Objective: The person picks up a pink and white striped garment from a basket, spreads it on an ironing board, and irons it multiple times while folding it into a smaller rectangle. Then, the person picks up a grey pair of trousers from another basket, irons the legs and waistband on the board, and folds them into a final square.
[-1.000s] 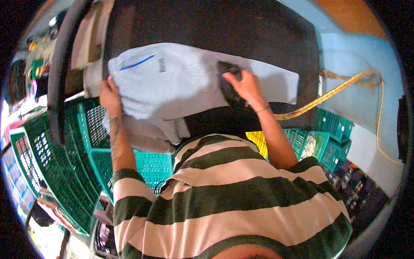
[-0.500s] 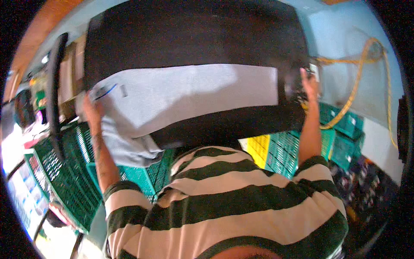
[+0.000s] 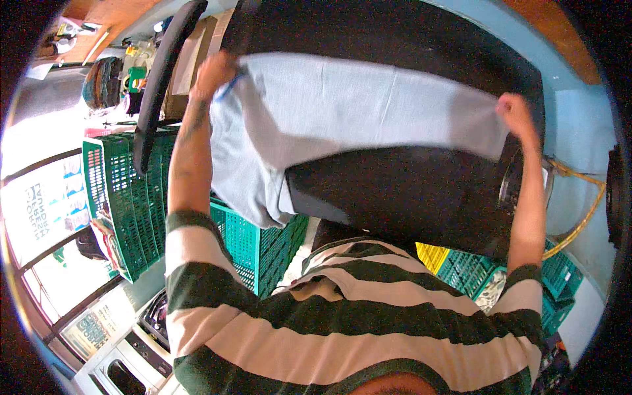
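Light grey trousers (image 3: 349, 99) lie stretched lengthwise across a wide black padded ironing board (image 3: 395, 197). Their wider end droops in folds over the board's near left edge. At the upper left, my left hand (image 3: 216, 74) is closed on the waist end, where a blue strip shows. My right hand (image 3: 519, 117) is closed on the narrow leg end at the right, fingers pinched together. Just below my right wrist sits a dark, shiny object with a rounded rim (image 3: 510, 187), partly hidden by my forearm; I cannot make out its kind.
A long black padded bar (image 3: 164, 85) rises left of the board. Green plastic crates (image 3: 125, 197) stand at the left and below the board, with a yellow crate (image 3: 431, 257) nearer the right. A yellow hose or rope (image 3: 582, 174) loops along the blue wall.
My right hand, earlier with fingers apart at the board's right edge, is now closed on the trousers' leg end. The cloth is stretched farther right. My view has turned.
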Demonstrator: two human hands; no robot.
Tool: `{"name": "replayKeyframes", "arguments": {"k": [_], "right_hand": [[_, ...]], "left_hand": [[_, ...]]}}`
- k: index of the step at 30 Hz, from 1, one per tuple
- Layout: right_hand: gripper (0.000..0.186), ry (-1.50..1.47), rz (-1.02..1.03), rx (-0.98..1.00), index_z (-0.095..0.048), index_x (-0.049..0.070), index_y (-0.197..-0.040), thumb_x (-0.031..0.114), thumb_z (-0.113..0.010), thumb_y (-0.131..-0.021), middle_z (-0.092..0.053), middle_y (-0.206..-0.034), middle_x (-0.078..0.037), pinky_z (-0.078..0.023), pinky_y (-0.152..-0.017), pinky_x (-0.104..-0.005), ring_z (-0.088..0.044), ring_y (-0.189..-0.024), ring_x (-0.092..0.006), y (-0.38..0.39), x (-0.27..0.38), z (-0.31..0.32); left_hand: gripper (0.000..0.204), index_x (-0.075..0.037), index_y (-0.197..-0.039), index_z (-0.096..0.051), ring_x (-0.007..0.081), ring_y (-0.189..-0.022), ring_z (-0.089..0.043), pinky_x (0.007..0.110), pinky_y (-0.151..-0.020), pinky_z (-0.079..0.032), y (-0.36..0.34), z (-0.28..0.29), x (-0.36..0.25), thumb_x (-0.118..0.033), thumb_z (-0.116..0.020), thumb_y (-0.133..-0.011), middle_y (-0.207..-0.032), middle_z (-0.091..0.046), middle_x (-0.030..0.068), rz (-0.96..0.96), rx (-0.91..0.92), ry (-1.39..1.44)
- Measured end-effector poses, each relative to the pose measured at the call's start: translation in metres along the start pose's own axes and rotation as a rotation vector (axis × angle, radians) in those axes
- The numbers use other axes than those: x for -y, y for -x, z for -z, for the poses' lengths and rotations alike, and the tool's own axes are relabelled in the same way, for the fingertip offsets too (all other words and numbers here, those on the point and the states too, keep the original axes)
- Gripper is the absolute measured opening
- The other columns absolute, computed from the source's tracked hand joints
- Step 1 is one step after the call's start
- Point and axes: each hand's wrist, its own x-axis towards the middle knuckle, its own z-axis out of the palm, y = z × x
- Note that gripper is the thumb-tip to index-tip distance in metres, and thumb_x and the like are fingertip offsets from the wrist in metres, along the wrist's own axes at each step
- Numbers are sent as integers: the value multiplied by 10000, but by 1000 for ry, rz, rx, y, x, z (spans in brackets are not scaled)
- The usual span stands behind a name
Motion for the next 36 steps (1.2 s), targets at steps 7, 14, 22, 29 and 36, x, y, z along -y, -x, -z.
{"name": "replayKeyframes", "arguments": {"k": [7,14,22,29,36], "right_hand": [[283,-306,335,-473,-643,43,-1115,272,-631,-949,-673,-919,-152,-530,-783,-402,-650,-837,-279,21,183,-46],[350,-406,381,1075,-643,30,-1204,277,-575,-965,-684,-1150,-185,-502,-940,-413,-662,-1037,-340,259,336,-304],[460,-232,155,469,-673,31,-1108,428,-664,-876,-678,-1047,-225,-506,-880,-463,-661,-986,-374,283,325,-439],[158,-771,-371,512,-664,60,-894,216,-650,-880,-620,-808,3,-490,-675,-313,-552,-726,-109,300,247,-215],[295,636,-14,-633,-668,196,-1129,350,-661,-878,-663,-1034,-62,-478,-883,-488,-624,-1008,-293,214,146,-120]], "left_hand": [[505,25,-1249,-579,432,-1091,-583,481,-936,-458,-27,10,-11,-327,-659,-896,-1195,-604,246,-229,-772,276],[575,52,-1238,-583,410,-1121,-596,469,-959,-468,118,-83,82,-400,-662,-892,-1161,-643,268,214,-317,349],[815,-1,-1452,-428,313,-1284,-516,391,-1030,-422,104,-137,124,-423,-738,-827,-1358,-536,277,353,-324,1004],[763,-15,-1332,-563,280,-1016,-650,371,-899,-504,77,-159,129,-373,-830,-713,-1154,-664,200,66,-242,760],[782,98,-1232,-552,371,-1045,-627,418,-919,-475,148,-167,119,-403,-821,-696,-1109,-661,279,412,-209,723]]}}
